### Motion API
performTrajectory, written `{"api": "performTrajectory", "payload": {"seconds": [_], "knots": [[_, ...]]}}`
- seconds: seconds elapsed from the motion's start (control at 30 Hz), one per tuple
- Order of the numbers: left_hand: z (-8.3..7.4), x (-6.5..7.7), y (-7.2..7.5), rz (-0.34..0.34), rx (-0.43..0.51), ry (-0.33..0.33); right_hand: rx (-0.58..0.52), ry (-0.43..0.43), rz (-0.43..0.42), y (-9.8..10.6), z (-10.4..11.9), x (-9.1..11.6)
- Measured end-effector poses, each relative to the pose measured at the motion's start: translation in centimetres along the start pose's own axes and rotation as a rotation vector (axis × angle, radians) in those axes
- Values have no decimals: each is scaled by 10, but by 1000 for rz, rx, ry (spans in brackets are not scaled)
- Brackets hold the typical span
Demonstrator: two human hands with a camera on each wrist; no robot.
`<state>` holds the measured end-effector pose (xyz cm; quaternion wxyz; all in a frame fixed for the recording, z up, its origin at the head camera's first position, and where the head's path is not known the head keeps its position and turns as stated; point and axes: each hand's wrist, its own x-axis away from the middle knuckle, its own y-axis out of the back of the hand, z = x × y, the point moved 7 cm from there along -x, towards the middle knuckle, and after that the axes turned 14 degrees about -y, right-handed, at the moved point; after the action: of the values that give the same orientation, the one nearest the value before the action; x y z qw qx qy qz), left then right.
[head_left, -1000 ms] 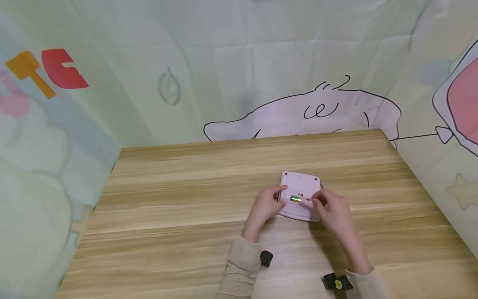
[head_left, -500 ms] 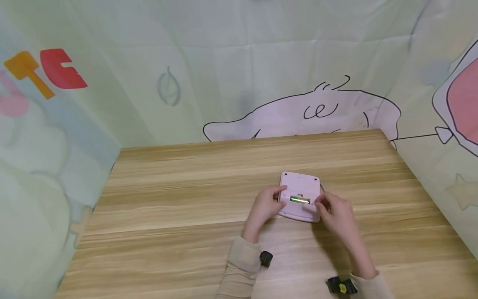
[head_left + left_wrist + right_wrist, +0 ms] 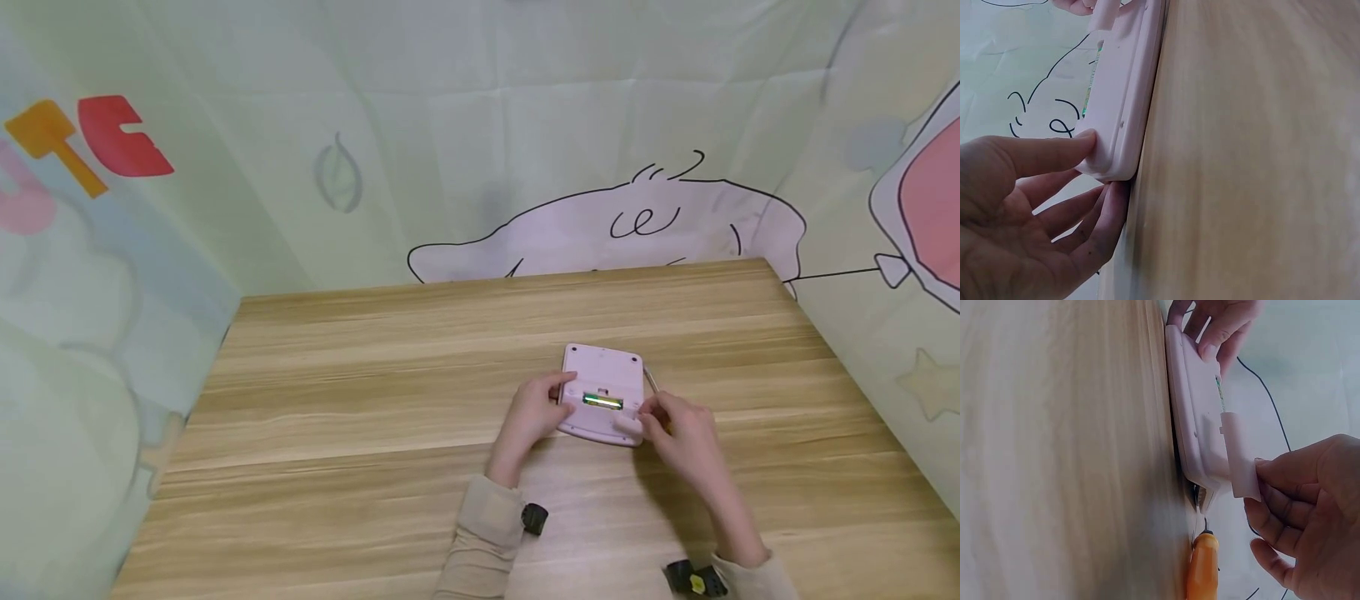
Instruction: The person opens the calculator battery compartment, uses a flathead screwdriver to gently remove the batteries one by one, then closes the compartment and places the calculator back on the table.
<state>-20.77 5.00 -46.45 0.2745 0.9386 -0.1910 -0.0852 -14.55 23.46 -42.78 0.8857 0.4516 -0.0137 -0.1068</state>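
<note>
A pink calculator (image 3: 603,371) lies face down on the table, its back up and its keys hidden. In its uncovered battery slot sits one green battery (image 3: 602,402). My left hand (image 3: 534,408) grips the calculator's left edge, thumb on the back and fingers at the rim, as the left wrist view shows. Between thumb and fingers, my right hand (image 3: 1310,512) pinches a pale pink battery cover (image 3: 1241,456), tilted over the calculator's lower right corner. Beside the calculator's right edge lies a screwdriver (image 3: 1202,569) with an orange handle; in the head view the right hand mostly hides that handle.
The wood-grain table (image 3: 375,375) reaches left and right of the hands. A printed cloth backdrop (image 3: 450,167) rises behind its far edge and along both sides. Black camera mounts (image 3: 535,519) are strapped to the wrists.
My right hand has drawn back to the right and toward me, carrying the cover away from the slot, so the whole battery now shows. The left hand and the calculator have stayed put.
</note>
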Motion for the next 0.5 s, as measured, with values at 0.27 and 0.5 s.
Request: {"api": "performTrajectory", "payload": {"seconds": [0.27,0.5], "knots": [[0,0,1,-10,2,-10,21,-4,35,1,-2,4],[0,0,0,-4,6,-3,49,-13,69,-1,-7,6]]}}
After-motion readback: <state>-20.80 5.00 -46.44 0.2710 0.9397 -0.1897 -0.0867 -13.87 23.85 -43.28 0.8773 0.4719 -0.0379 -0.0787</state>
